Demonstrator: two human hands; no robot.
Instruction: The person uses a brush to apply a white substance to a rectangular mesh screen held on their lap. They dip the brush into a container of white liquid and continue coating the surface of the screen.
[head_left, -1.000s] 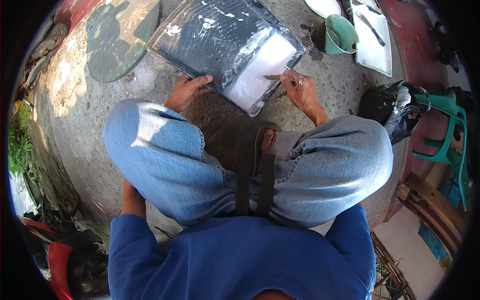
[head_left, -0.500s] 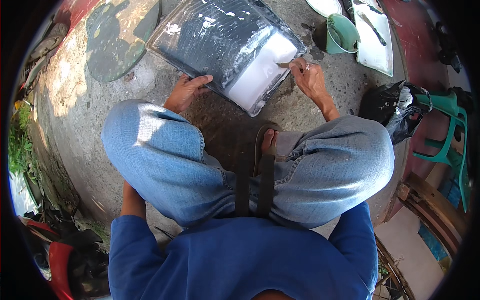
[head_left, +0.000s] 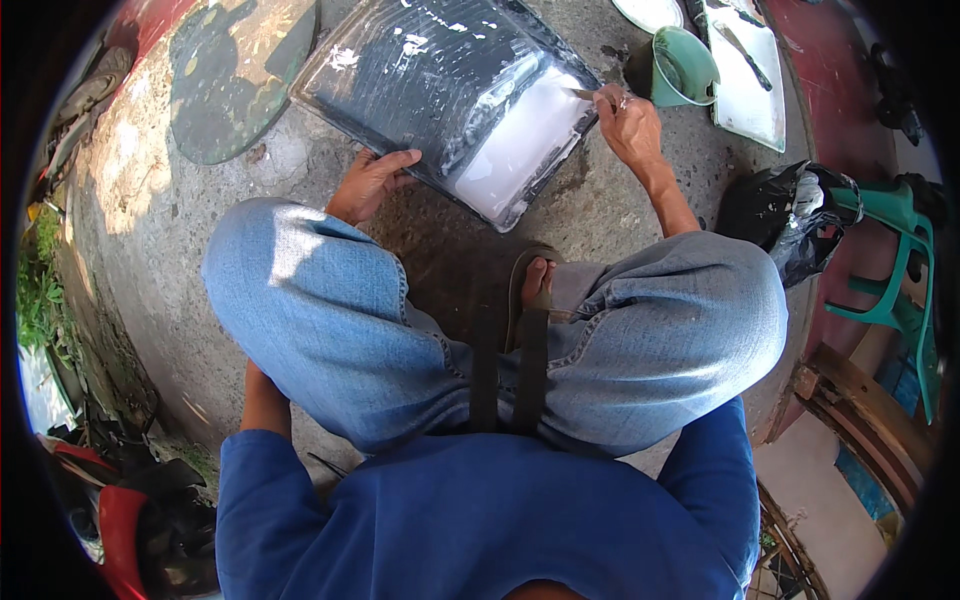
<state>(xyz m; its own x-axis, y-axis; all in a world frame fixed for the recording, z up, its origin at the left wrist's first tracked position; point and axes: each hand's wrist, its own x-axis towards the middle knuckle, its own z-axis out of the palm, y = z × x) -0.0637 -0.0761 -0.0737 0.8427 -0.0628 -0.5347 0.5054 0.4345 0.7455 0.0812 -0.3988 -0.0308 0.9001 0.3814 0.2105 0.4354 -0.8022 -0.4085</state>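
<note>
A black ridged tray (head_left: 410, 90) lies tilted across the upper middle, streaked with white, with a pool of smooth white paste (head_left: 515, 140) in its right-hand part. My left hand (head_left: 375, 180) grips the tray's near-left edge, thumb on top. My right hand (head_left: 630, 130) is closed on a short flat stick or blade (head_left: 585, 93), whose tip reaches over the tray's upper right edge by the white paste; its exact kind is too small to tell. Beside that hand stands a green bucket (head_left: 685, 65).
A white tray (head_left: 755, 120) with a dark-handled scraper (head_left: 748, 55), a white lid (head_left: 650, 8), a black plastic bag (head_left: 760, 215) and a green plastic chair (head_left: 885, 315) are at the right. A dark flat round piece (head_left: 215, 100) lies upper left on the concrete floor (head_left: 150, 280).
My right hand with the flat tool has moved up and to the right along the tray's edge. My left hand stays on the tray, which has shifted very slightly left.
</note>
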